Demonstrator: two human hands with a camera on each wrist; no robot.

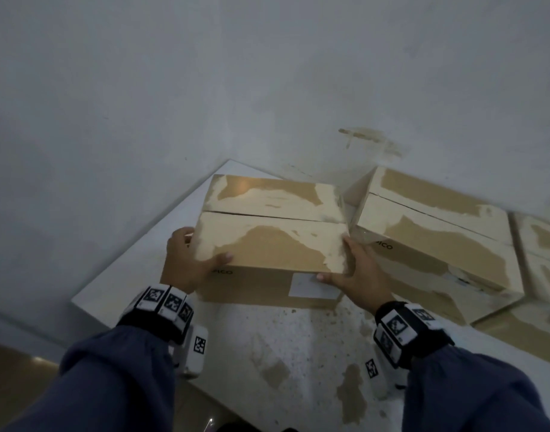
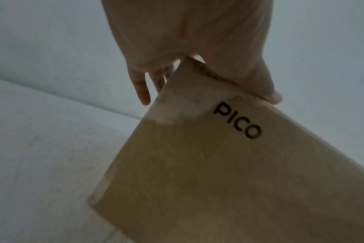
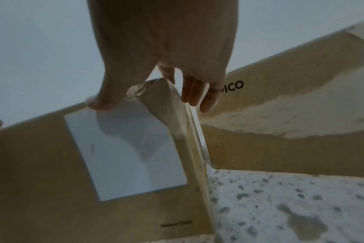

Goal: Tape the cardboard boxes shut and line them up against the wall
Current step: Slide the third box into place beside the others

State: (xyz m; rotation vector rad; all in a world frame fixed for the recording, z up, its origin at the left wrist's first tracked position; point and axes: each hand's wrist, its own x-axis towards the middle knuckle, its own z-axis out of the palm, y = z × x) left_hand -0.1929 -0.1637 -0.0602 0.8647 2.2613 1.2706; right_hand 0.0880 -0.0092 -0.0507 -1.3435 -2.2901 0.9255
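both hands, left grip and right grip, clasp one box on the counter; second box just beside, third beyond.

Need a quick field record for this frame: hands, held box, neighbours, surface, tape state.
left hand: grips the left near corner of the held box, thumb on top
right hand: grips its right near corner, thumb on the front face
held box: cardboard, PICO print, white label on front, flaps closed
tape on seam: cannot tell
second box: right of it, angled, by the wall
third box: farther right, partly out of view
surface: white table, stained
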